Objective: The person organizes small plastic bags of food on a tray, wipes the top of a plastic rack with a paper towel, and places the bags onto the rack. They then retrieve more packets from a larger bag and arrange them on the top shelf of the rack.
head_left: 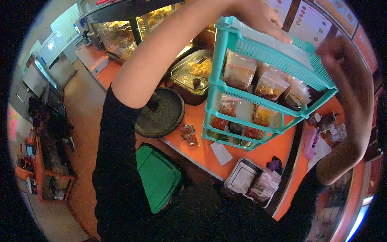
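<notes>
A turquoise plastic tiered rack (pixel 258 94) stands on the orange counter, its shelves loaded with small clear packets of dark and yellow food. My left hand (pixel 260 20) reaches over its top tier, one finger stretched out across the white liner (pixel 262 34); the other fingers show only partly. At the right end of that tier is my right hand (pixel 338 52), dark and blurred, fingertips close to the basket's rim. What the right hand holds, if anything, I cannot tell. Two small packets (pixel 189 135) and a white card (pixel 221 153) lie below the rack.
A metal tray (pixel 244 173) with bagged packets (pixel 266 184) sits near the front edge. Left of the rack are a round dark stone-like dish (pixel 165 115), a glass-lidded pan (pixel 189 76) and a heated display case (pixel 121 40). A green lid (pixel 157 175) is below.
</notes>
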Available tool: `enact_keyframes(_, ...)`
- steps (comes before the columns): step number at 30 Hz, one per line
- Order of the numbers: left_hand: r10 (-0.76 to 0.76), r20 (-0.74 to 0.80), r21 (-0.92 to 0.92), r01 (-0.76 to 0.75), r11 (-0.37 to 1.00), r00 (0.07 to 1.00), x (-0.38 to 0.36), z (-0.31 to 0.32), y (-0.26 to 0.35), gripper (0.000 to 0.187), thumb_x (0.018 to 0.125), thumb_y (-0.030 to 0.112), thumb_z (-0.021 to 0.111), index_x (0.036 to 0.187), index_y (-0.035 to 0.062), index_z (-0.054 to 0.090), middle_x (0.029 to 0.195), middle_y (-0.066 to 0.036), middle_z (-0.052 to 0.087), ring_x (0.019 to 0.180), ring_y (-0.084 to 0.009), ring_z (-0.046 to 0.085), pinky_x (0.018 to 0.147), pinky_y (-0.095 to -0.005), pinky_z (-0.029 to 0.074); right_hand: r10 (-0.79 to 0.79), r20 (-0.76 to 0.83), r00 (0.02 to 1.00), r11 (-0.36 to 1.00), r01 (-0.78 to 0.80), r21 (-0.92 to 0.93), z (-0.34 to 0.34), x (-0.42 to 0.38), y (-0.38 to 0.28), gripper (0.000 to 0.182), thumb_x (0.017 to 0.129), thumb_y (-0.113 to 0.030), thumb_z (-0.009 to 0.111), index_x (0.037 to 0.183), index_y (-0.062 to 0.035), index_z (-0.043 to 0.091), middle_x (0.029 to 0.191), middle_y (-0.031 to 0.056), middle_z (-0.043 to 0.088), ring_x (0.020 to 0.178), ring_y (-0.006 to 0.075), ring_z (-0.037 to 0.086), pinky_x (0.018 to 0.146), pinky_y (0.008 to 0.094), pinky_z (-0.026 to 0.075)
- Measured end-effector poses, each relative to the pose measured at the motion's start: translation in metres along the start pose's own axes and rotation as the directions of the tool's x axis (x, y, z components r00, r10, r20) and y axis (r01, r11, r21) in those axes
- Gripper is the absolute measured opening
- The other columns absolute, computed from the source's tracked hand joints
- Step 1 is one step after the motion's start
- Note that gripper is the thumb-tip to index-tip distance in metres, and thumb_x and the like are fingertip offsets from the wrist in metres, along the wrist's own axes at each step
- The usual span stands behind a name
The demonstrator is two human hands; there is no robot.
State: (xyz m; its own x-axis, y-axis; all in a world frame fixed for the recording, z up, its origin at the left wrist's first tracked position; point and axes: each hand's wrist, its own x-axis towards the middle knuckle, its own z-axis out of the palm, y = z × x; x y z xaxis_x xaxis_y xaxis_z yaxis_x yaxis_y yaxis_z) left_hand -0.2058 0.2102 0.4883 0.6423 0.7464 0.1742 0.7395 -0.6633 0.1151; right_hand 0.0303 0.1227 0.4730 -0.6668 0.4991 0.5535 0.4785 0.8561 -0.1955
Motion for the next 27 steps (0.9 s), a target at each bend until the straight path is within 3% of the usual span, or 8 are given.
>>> enact_keyframes(4, 0.207, -0.311, -0.014, -0.222, 0.975, 0.928, -0.077, -0.022, 0.004, 0.083, 0.084, 0.06, 0.053, 0.14, 0.0029, 0.034, 0.148, -0.018, 0.028, 0.135, -0.0304, 0.031, 0.108, -0.0421, 0.031, -0.298, 0.507, 0.809, 0.797, -0.082, 0.599, 0.141, -0.039, -0.045, 0.018, 0.081, -0.006, 0.055, 0.098, -0.0022, 0.058, 0.089, 0.018, 0.062, 0.087, 0.0361, 0.061, 0.076, 0.044, 0.048)
enact_keyframes(6, 0.103, -0.773, -0.094, -0.274, 0.957, 0.625, -0.101, 0.026, -0.011, 0.058, 0.085, 0.045, 0.059, 0.124, 0.0048, 0.045, 0.124, -0.014, 0.045, 0.11, -0.0259, 0.045, 0.088, -0.0364, 0.039, -0.339, 0.751, 0.566, 0.772, -0.289, 0.567, 0.272, -0.07, -0.021, 0.026, 0.08, -0.013, 0.056, 0.104, -0.0026, 0.059, 0.095, 0.018, 0.063, 0.092, 0.0346, 0.062, 0.074, 0.044, 0.049)
enact_keyframes(7, -0.194, -0.933, -0.29, -0.315, 0.904, 0.303, -0.117, 0.08, -0.005, 0.033, 0.086, 0.029, 0.064, 0.107, 0.0051, 0.058, 0.1, -0.014, 0.062, 0.084, -0.0222, 0.061, 0.068, -0.0319, 0.048, -0.345, 0.762, 0.549, 0.871, -0.116, 0.478, 0.371, -0.104, 0.008, 0.027, 0.077, -0.015, 0.06, 0.101, -0.003, 0.06, 0.096, 0.0179, 0.064, 0.094, 0.0347, 0.062, 0.076, 0.0456, 0.05)
enact_keyframes(8, -0.177, -0.979, -0.196, -0.207, 0.959, 0.104, -0.129, 0.121, -0.011, 0.01, 0.087, 0.011, 0.06, 0.081, 0.0039, 0.056, 0.072, -0.003, 0.055, 0.059, -0.0113, 0.048, 0.055, -0.0253, 0.038, -0.203, 0.892, 0.404, 0.946, -0.154, 0.286, 0.437, -0.113, 0.024, 0.041, 0.076, -0.015, 0.059, 0.115, -0.0029, 0.054, 0.107, 0.022, 0.061, 0.096, 0.039, 0.06, 0.08, 0.0478, 0.049)
enact_keyframes(13, -0.62, -0.405, -0.6, 0.316, 0.735, 0.672, -0.221, 0.369, -0.043, 0.014, 0.08, 0.012, 0.062, 0.091, 0.003, 0.062, 0.083, -0.008, 0.059, 0.065, -0.021, 0.058, 0.059, -0.0324, 0.047, 0.339, 0.409, 0.847, 0.891, -0.429, 0.149, 0.574, -0.162, 0.037, 0.074, 0.072, -0.004, 0.06, 0.137, 0.0, 0.025, 0.134, 0.0314, 0.034, 0.095, 0.0483, 0.057, 0.081, 0.0511, 0.049)
enact_keyframes(15, -0.832, -0.16, -0.702, 0.531, 0.474, 0.531, -0.254, 0.486, -0.064, 0.028, 0.081, 0.02, 0.063, 0.101, 0.0015, 0.062, 0.095, -0.013, 0.064, 0.08, -0.0271, 0.063, 0.07, -0.0361, 0.05, 0.349, 0.353, 0.868, 0.893, -0.422, 0.155, 0.577, -0.163, 0.034, 0.075, 0.068, 0.001, 0.063, 0.134, 0.0008, 0.028, 0.132, 0.0308, 0.034, 0.092, 0.048, 0.058, 0.076, 0.0508, 0.051)
enact_keyframes(18, -0.874, -0.335, -0.635, 0.601, 0.486, 0.353, -0.261, 0.553, -0.066, 0.045, 0.079, 0.033, 0.064, 0.107, -0.0015, 0.057, 0.098, -0.023, 0.062, 0.094, -0.0371, 0.06, 0.081, -0.0437, 0.048, 0.498, 0.442, 0.746, 0.838, -0.546, -0.022, 0.537, -0.148, 0.008, 0.07, 0.067, -0.008, 0.069, 0.129, -0.0012, 0.036, 0.109, 0.0251, 0.046, 0.083, 0.0452, 0.059, 0.069, 0.0507, 0.051)
enact_keyframes(27, -0.949, -0.209, -0.694, 0.648, 0.313, 0.235, -0.232, 0.543, -0.055, 0.027, 0.08, 0.022, 0.066, 0.094, 0.0, 0.059, 0.084, -0.015, 0.063, 0.076, -0.0282, 0.062, 0.071, -0.0371, 0.049, 0.518, 0.192, 0.833, 0.855, -0.51, -0.095, 0.506, -0.189, -0.011, 0.034, 0.07, -0.009, 0.061, 0.104, -0.0115, 0.06, 0.102, 0.0146, 0.051, 0.095, 0.0351, 0.05, 0.085, 0.0438, 0.041)
